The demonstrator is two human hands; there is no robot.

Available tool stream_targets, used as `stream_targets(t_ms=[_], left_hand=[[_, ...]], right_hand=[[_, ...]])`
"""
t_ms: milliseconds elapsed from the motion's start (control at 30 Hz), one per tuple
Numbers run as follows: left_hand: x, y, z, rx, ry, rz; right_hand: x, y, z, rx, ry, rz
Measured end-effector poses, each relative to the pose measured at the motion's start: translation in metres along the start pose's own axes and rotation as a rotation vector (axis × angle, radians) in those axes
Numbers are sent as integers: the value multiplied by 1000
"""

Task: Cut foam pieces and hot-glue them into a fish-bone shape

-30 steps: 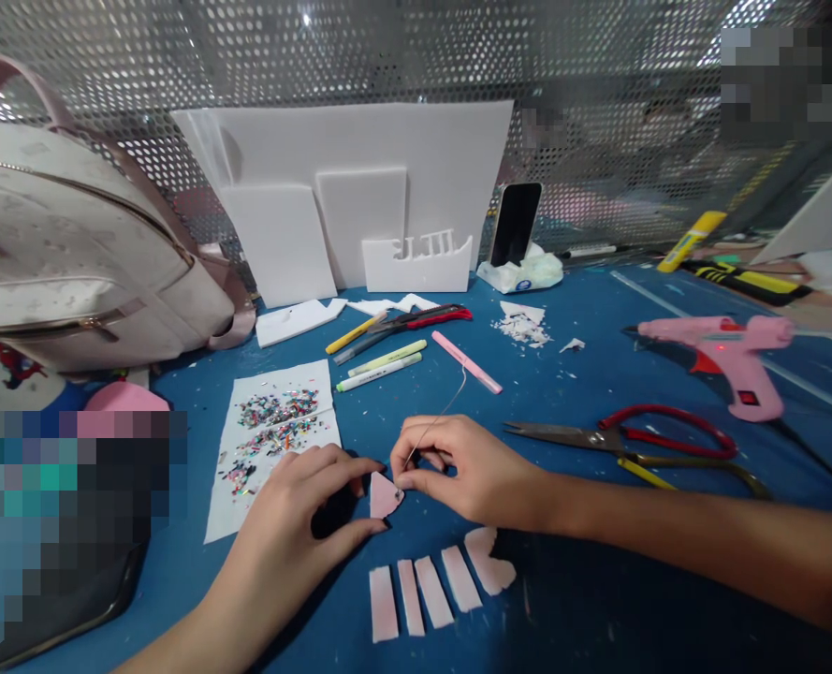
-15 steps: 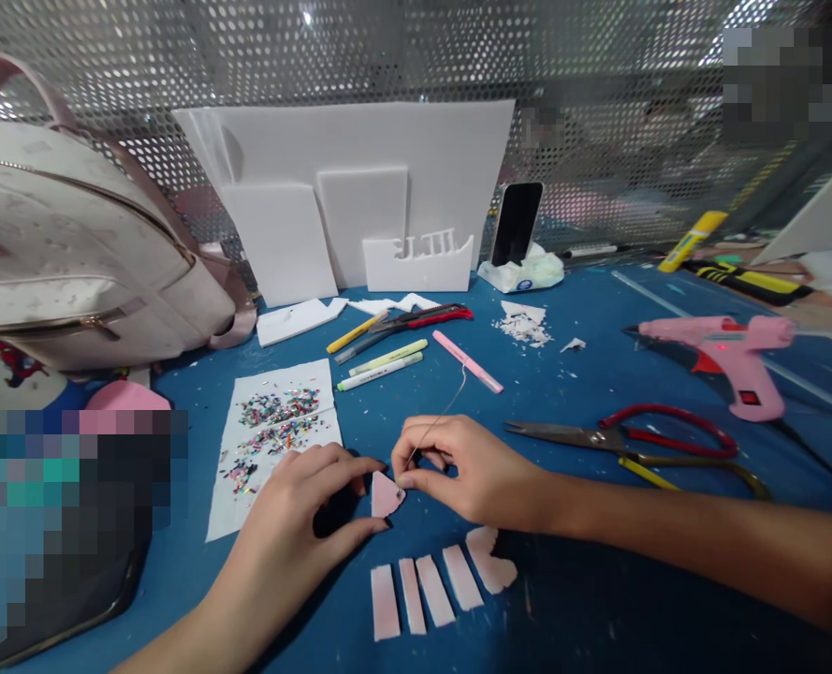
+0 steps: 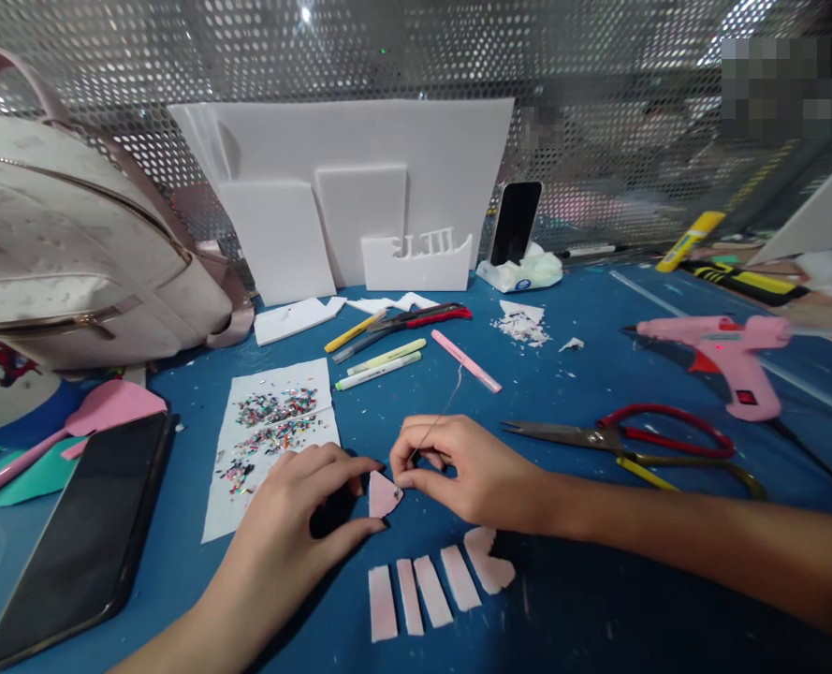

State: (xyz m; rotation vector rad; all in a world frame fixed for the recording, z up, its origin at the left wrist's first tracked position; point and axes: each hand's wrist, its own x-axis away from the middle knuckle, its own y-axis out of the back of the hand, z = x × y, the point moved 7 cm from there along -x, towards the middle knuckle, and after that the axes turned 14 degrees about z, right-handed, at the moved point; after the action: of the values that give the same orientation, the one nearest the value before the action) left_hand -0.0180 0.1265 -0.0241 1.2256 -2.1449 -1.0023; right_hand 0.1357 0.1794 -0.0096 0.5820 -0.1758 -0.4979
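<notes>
Barely anything shifts since earlier: left hand [image 3: 296, 501] brackets the pink piece [image 3: 384, 494], fingers spread; right hand [image 3: 450, 466] pinches a thin strand [image 3: 427, 434], seemingly working the piece's corner; next calls for steadiness.

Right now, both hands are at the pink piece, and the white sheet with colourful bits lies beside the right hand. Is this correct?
The side is wrong: in the head view, the white sheet lies beside the left hand. The rest is correct.
</notes>
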Motion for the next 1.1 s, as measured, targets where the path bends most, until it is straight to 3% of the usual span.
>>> stream_targets(t_ms=[1100], left_hand=[[-2,0,-1,-15,-8,-9]], right_hand=[[0,1,1,-85,22,-45]])
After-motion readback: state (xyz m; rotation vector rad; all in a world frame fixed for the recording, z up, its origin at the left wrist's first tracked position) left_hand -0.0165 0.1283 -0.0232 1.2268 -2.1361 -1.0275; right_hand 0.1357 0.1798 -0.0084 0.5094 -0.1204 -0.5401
